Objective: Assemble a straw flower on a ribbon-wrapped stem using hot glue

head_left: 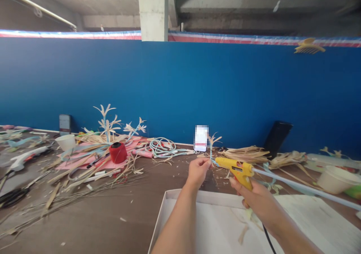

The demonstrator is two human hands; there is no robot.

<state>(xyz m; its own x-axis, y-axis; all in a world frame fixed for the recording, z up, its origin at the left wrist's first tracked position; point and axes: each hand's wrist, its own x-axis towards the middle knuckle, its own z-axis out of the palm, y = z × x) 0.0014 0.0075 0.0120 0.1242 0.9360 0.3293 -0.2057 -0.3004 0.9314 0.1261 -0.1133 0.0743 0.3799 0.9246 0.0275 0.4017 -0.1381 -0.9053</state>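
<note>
My left hand (198, 172) is closed in a pinch on a thin pale-blue wrapped stem (211, 150) topped with straw-coloured leaves, held upright over the brown table. My right hand (252, 195) grips a yellow hot glue gun (235, 168), whose nozzle points left and touches the stem just beside my left fingertips. A black cord (267, 239) hangs from the gun under my right wrist. A long pale-blue stick (304, 189) runs from behind the gun toward the right edge.
A white shallow tray (169, 205) lies under my forearms. Left of it lie dried straw strips (84, 171), a red thread spool (118, 152), pink paper, finished straw flowers (106, 124), coiled blue wire (162, 147), a white cup (65, 141) and another glue gun (24, 158). White bowl (337, 179) at right; blue wall behind.
</note>
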